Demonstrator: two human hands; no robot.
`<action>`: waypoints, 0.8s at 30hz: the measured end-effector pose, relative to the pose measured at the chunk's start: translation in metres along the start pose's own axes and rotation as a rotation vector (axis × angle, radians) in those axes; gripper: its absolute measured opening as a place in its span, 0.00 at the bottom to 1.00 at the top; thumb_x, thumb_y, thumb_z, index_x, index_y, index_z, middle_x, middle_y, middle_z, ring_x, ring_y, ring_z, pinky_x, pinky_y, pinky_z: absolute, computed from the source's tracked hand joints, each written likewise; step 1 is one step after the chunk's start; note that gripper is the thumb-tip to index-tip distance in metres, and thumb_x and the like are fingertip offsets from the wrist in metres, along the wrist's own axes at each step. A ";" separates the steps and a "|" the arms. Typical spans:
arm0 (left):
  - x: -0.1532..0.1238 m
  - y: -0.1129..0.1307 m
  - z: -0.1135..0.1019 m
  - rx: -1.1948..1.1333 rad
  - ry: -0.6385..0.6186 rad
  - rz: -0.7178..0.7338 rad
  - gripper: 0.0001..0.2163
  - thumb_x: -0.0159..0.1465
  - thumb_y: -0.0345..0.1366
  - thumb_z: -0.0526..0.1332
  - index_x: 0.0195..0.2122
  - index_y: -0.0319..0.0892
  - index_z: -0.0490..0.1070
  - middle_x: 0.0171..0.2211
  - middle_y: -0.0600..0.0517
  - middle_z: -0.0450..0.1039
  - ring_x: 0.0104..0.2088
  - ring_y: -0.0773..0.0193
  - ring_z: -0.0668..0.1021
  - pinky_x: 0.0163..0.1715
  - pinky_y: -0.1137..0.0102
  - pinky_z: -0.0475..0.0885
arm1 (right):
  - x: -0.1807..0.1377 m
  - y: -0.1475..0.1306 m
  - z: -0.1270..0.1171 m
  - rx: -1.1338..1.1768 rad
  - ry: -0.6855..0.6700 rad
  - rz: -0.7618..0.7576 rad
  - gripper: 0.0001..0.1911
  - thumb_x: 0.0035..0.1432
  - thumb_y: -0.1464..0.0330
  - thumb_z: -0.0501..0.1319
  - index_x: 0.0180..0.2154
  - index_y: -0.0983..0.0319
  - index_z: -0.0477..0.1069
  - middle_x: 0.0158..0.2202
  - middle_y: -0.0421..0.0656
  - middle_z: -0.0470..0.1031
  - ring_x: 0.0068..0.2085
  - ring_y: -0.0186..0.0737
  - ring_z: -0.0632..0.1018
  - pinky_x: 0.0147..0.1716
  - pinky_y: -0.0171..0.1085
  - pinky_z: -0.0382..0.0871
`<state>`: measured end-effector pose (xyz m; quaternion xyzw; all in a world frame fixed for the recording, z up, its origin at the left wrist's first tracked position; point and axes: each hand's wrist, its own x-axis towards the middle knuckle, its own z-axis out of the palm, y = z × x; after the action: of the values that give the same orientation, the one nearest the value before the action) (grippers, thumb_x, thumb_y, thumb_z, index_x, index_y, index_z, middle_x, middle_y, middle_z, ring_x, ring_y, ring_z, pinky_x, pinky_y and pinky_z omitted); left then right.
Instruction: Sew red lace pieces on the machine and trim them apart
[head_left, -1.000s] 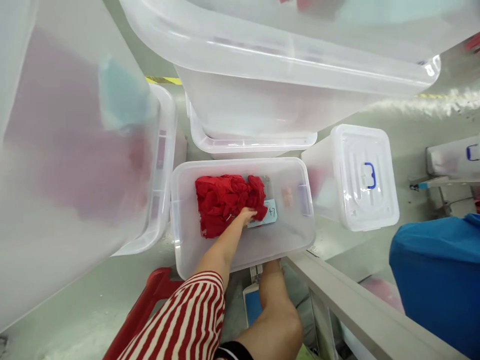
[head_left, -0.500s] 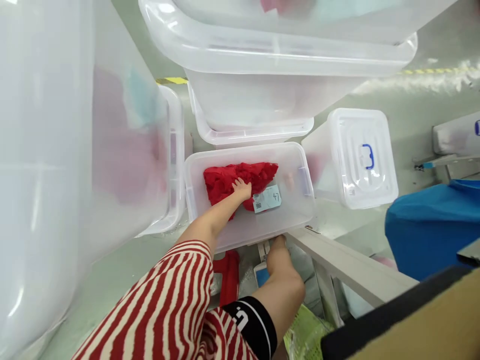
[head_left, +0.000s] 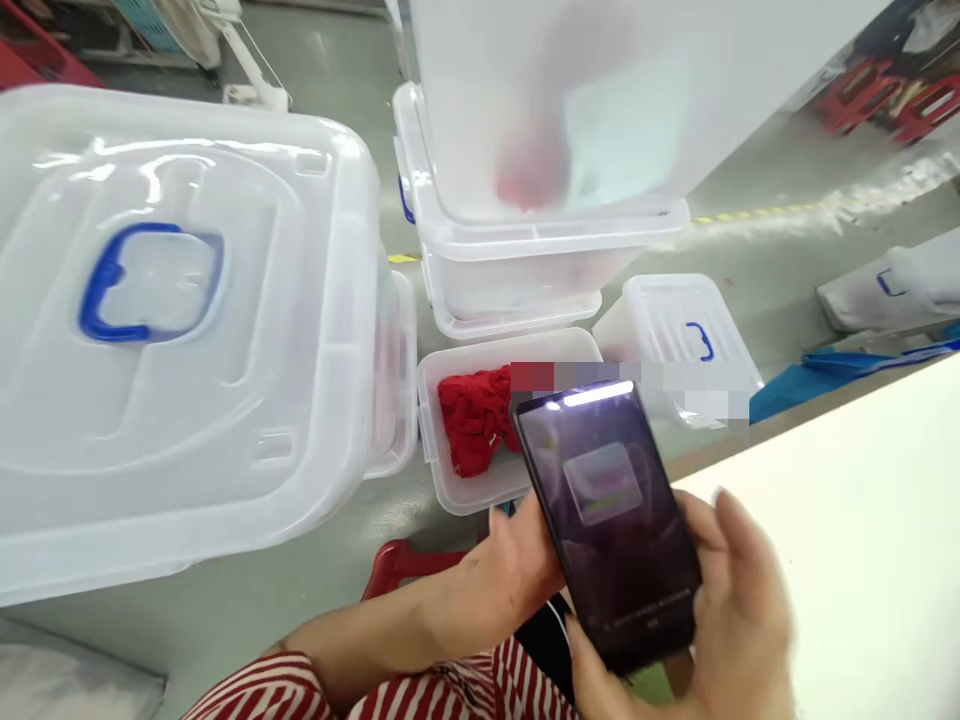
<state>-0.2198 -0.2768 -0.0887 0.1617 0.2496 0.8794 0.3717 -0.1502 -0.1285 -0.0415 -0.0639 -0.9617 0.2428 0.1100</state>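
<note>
A dark phone [head_left: 607,530] is tilted in front of me, its lit screen showing a picture of a pale box shape. My left hand [head_left: 514,560] presses against the phone's left edge, with part of its fingers hidden behind the phone. Wrapped around the phone's lower right side is my right hand [head_left: 739,620], slightly blurred. Beyond the phone, red fabric [head_left: 472,420] lies bunched in an open clear plastic box [head_left: 442,490]. The phone and a pixelated patch cover the right part of that box.
A large lidded clear box [head_left: 255,230] with a blue handle stands close on the left. Stacked clear boxes [head_left: 510,240] rise behind the open one. A smaller lidded box [head_left: 682,320] is beside it. A white tabletop [head_left: 862,500] fills the right side, and a red stool [head_left: 397,565] is below.
My left hand has left the red fabric, and a phone is now in both hands. The view has shifted, bringing in the white tabletop. The pale tag marked 47 no longer shows.
</note>
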 end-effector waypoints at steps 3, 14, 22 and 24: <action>-0.002 -0.006 0.009 -0.126 0.140 -0.072 0.32 0.61 0.67 0.43 0.62 0.64 0.63 0.61 0.59 0.66 0.68 0.51 0.58 0.61 0.51 0.65 | 0.008 -0.013 0.011 -0.083 0.088 -0.257 0.54 0.49 0.62 0.69 0.69 0.62 0.42 0.53 0.60 0.70 0.44 0.59 0.79 0.26 0.48 0.81; -0.024 -0.010 -0.050 -0.257 0.611 -0.046 0.29 0.68 0.59 0.45 0.56 0.45 0.72 0.57 0.49 0.72 0.60 0.49 0.70 0.58 0.54 0.68 | 0.031 -0.003 -0.007 0.348 0.096 -0.162 0.39 0.58 0.65 0.64 0.66 0.53 0.50 0.59 0.53 0.63 0.52 0.53 0.74 0.45 0.55 0.73; 0.016 -0.135 -0.145 -0.369 0.868 -0.145 0.24 0.69 0.53 0.50 0.49 0.37 0.74 0.46 0.43 0.78 0.53 0.53 0.76 0.58 0.58 0.67 | 0.044 0.012 -0.008 0.486 0.121 -0.002 0.34 0.55 0.69 0.65 0.61 0.52 0.59 0.53 0.49 0.70 0.51 0.50 0.73 0.45 0.52 0.69; 0.029 -0.167 -0.151 -0.399 0.865 -0.162 0.24 0.68 0.54 0.52 0.49 0.38 0.73 0.47 0.43 0.78 0.53 0.52 0.76 0.58 0.57 0.67 | 0.045 0.012 -0.009 0.512 0.118 -0.005 0.33 0.55 0.71 0.65 0.60 0.52 0.60 0.51 0.48 0.71 0.50 0.49 0.74 0.44 0.51 0.69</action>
<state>-0.2146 -0.2033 -0.3032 -0.3133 0.2196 0.8649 0.3248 -0.1907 -0.1064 -0.0312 -0.0456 -0.8609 0.4739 0.1791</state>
